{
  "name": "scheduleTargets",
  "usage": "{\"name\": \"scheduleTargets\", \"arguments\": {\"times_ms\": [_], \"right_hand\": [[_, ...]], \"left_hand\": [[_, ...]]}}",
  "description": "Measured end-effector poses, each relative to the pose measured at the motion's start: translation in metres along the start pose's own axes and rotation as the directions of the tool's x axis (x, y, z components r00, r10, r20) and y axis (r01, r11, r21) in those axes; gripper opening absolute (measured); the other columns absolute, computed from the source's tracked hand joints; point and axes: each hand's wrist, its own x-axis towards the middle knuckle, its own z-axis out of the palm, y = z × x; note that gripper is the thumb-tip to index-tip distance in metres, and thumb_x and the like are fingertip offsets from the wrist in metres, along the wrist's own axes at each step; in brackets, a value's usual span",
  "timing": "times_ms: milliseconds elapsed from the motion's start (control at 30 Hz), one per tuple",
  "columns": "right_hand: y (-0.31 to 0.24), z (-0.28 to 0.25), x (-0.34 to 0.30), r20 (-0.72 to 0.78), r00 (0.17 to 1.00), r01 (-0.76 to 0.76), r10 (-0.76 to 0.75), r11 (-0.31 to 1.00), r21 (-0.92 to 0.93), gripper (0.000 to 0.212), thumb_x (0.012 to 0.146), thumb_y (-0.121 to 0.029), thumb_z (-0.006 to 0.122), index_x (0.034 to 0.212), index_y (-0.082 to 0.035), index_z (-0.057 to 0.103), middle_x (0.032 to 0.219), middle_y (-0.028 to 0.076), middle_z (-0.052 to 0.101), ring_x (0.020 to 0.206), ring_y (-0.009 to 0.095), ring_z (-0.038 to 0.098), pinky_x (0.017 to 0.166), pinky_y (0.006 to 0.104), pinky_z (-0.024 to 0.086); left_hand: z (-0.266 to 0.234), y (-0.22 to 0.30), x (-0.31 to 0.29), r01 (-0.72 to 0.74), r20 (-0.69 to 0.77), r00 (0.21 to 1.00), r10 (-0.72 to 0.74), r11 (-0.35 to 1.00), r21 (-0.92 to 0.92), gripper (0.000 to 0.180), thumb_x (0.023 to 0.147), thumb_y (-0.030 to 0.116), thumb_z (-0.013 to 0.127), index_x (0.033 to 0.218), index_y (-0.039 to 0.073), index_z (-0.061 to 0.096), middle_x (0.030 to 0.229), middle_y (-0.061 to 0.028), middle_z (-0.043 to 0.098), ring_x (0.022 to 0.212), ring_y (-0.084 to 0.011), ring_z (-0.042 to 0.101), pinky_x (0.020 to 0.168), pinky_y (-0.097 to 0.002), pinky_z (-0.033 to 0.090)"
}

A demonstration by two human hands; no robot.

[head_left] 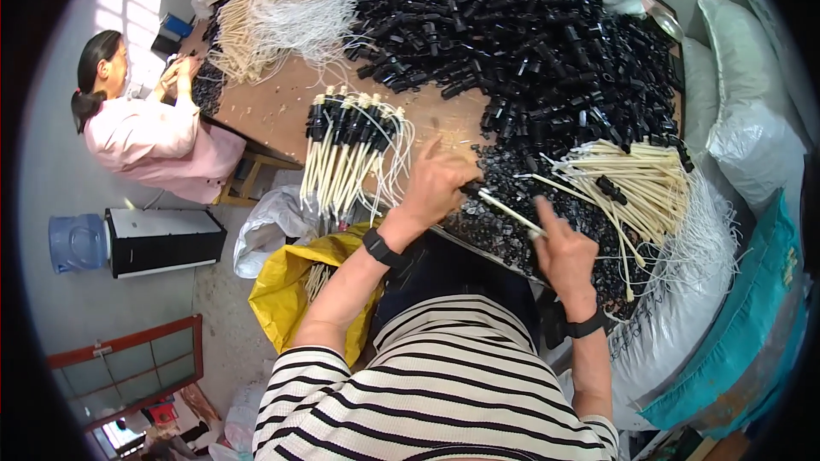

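My left hand (437, 181) is closed around a black plastic piece (471, 190) at the near side of the table. A thin cream stick (511, 212) runs from that piece to my right hand (564, 249). The right thumb and fingers pinch the stick's lower end, while the index finger points upward. Below the stick lie many small dark bits (483, 230). Left of my left hand is a bundle of cream sticks with black sleeves and white cords (346, 154). A fan of bare cream sticks (636, 192) lies to the right of my right hand.
Black plastic parts (530, 34) are heaped across the back of the table (278, 107). Sticks with white strings (265, 26) lie back left. A yellow sack (286, 286) stands below the near edge. White (752, 111) and teal sacks (726, 358) line the right. A co-worker (145, 128) sits far left.
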Motion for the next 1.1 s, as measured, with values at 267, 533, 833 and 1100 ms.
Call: {"name": "scheduleTargets", "arguments": {"times_ms": [267, 533, 833, 1100], "right_hand": [[0.001, 0.000, 0.025, -0.156, 0.988, -0.030, 0.012, 0.993, -0.111, 0.035, 0.075, -0.001, 0.066, 0.108, -0.012, 0.066, 0.074, 0.007, 0.064, 0.056, 0.026, 0.061, 0.050, 0.0349, 0.047], [-0.017, -0.005, 0.038, -0.120, 0.987, 0.091, -0.112, 0.982, -0.164, 0.053, 0.069, -0.007, 0.073, 0.121, -0.013, 0.060, 0.082, 0.007, 0.063, 0.059, 0.025, 0.058, 0.053, 0.0345, 0.045], [0.017, -0.002, 0.031, 0.135, 0.991, -0.119, 0.021, 0.624, 0.772, 0.019, 0.080, -0.006, 0.066, 0.098, -0.002, 0.065, 0.100, 0.014, 0.069, 0.068, 0.022, 0.065, 0.063, 0.0331, 0.050], [-0.020, -0.017, 0.035, 0.318, 0.947, -0.191, -0.041, 0.727, 0.660, 0.034, 0.079, -0.014, 0.074, 0.111, -0.008, 0.066, 0.068, 0.004, 0.060, 0.058, 0.012, 0.058, 0.052, 0.0288, 0.043]], "left_hand": [[-0.017, 0.047, 0.013, -0.026, 0.129, 0.991, 0.040, 0.994, -0.109, 0.041, 0.069, 0.011, 0.073, 0.108, 0.017, 0.064, 0.068, -0.0008, 0.055, 0.063, -0.0208, 0.059, 0.061, -0.0349, 0.046], [-0.007, 0.048, 0.009, -0.104, 0.088, 0.988, 0.127, 0.968, -0.229, 0.023, 0.071, 0.004, 0.063, 0.093, 0.010, 0.059, 0.068, -0.0048, 0.050, 0.068, -0.0230, 0.058, 0.061, -0.0359, 0.046], [-0.007, 0.067, 0.004, 0.081, 0.051, 0.996, -0.075, 0.987, -0.137, 0.035, 0.075, 0.007, 0.066, 0.109, 0.011, 0.061, 0.072, -0.0051, 0.057, 0.064, -0.0203, 0.062, 0.051, -0.0343, 0.048], [0.000, 0.035, -0.012, 0.681, 0.473, 0.650, -0.595, 0.180, -0.710, 0.017, 0.093, 0.012, 0.055, 0.105, 0.003, 0.062, 0.069, 0.0003, 0.063, 0.052, -0.0052, 0.052, 0.045, -0.0215, 0.039]]}}
